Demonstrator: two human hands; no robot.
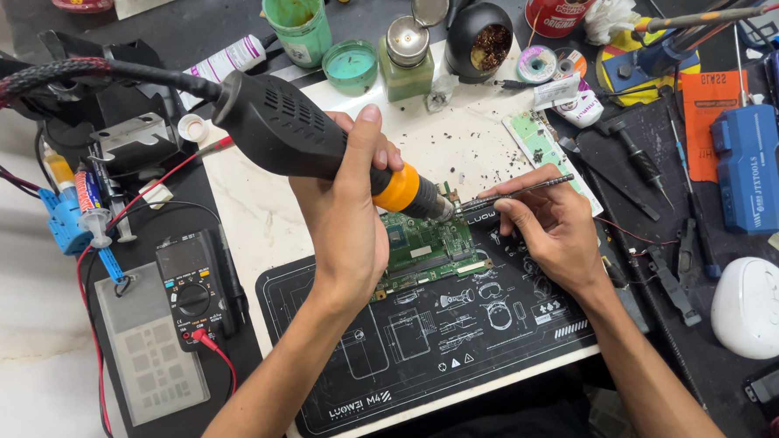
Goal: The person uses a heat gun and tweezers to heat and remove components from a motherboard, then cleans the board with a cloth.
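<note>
My left hand (350, 216) grips a black hot-air tool (294, 135) with an orange collar; its metal nozzle points down at the top right corner of a green circuit board (426, 248). The board lies on a black printed work mat (430, 349). My right hand (552, 229) holds metal tweezers (515, 192), whose tips reach left to the same corner of the board, next to the nozzle. A braided hose runs from the tool off to the upper left.
A black multimeter (193, 289) with red leads lies left of the mat. Green jars (298, 21), a tip-cleaner pot (478, 40) and solder reels (538, 64) stand at the back. A blue tool case (748, 168), screwdrivers (636, 160) and a white mouse (752, 308) lie on the right.
</note>
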